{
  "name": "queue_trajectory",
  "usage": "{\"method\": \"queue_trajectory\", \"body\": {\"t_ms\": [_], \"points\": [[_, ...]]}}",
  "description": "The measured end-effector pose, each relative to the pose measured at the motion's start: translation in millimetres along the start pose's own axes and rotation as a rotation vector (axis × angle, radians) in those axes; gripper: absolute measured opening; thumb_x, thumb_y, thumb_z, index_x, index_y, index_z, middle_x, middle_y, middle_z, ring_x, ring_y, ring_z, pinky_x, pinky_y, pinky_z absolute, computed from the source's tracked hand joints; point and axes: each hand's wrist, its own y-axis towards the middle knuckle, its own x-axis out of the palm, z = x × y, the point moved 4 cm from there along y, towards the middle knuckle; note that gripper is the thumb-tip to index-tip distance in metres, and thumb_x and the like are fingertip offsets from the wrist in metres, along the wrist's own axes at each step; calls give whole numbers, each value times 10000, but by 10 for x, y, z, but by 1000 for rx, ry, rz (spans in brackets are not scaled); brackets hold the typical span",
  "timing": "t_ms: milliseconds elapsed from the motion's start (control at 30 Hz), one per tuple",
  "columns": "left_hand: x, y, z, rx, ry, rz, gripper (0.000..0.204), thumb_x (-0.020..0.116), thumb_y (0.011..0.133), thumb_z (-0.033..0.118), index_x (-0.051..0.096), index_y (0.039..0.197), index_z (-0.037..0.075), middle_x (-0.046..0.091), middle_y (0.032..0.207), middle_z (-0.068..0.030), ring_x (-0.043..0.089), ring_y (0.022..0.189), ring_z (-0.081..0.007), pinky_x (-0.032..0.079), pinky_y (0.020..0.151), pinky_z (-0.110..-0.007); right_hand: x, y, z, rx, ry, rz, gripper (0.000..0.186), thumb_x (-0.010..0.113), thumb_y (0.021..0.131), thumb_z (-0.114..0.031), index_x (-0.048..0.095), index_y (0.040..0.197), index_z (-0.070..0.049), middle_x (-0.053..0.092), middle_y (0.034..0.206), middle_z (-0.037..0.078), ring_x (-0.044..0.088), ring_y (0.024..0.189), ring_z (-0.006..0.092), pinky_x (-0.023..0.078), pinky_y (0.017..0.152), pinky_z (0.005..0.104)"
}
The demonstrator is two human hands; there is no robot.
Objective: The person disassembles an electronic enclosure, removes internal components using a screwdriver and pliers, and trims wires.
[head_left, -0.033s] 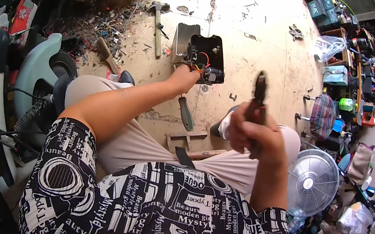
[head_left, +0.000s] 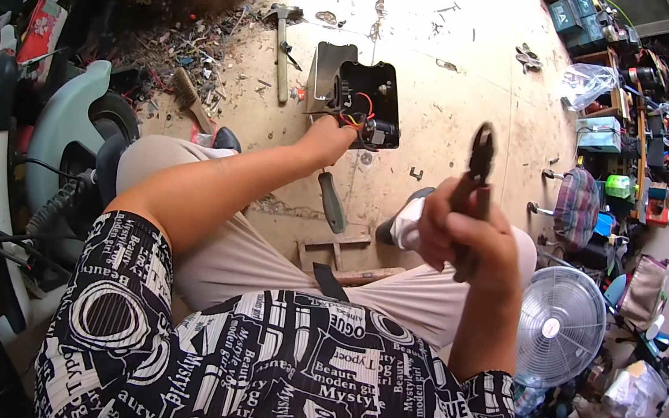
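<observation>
Standing open on the floor is a black box-shaped housing point(head_left: 391, 98) with red and yellow wires point(head_left: 361, 117) and dark parts inside. A shiny metal cover point(head_left: 323, 73) is at its left side. My left hand point(head_left: 330, 140) reaches to the housing's near left corner, fingers closed beside the wires; what they pinch is hidden. Raised over my right knee, my right hand point(head_left: 473, 234) grips dark pliers point(head_left: 481, 156), jaws pointing up and away from me. The pliers are well apart from the housing.
A screwdriver with a grey-green handle point(head_left: 333, 204) lies before the housing, near a wooden frame point(head_left: 335, 254). A hammer point(head_left: 282, 56), a brush point(head_left: 191, 97) and scattered debris point(head_left: 189, 45) lie left. A chop saw point(head_left: 69, 117) stands far left; a fan point(head_left: 561, 328) and clutter stand right.
My right hand has moved slightly right and a little away from me with the pliers. My left hand and the housing have stayed in place.
</observation>
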Motion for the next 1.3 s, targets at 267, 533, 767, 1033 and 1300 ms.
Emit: {"method": "queue_trajectory", "body": {"t_ms": [267,533,767,1033,1300], "points": [[51,108,13,290,-22,2,154,528,834,142,619,921,53,531,717,21,433,594,-87,356,517,-282,-464,499,105,-140,-1111,536,378,676,831,-147,586,1174,-16,648,924,125,618,814,226,481,736,316],[135,28,127,327,84,-71,244,597,833,196,678,1025,70,702,902,-136,676,837,-258,517,741,-372,-603,948,282,-30,-1435,554,422,762,743,-236,645,1132,-119,695,916,115,669,843,302,519,719,391],[21,-190,416,297,270,-36,352,612,865,258,590,1087,-15,681,904,-163,666,816,-246,516,744,-357,-724,982,405,-170,-1196,567,256,735,752,-204,673,972,-89,673,776,94,639,681,231,496,647,328],[-17,47,-40,203,467,74,454,581,816,290,499,1098,-56,639,881,-220,647,825,-340,511,726,-415,-710,742,-99,-700,-578,709,41,627,873,-34,595,893,-50,530,744,-59,443,657,20,362,591,179],[-142,-18,181,-10,65,-33,317,498,856,224,503,1069,-11,538,710,-72,525,544,-162,448,470,-323,-973,424,-450,-835,-667,766,88,623,904,-41,611,989,-22,574,822,-47,485,704,24,389,651,178]]}}
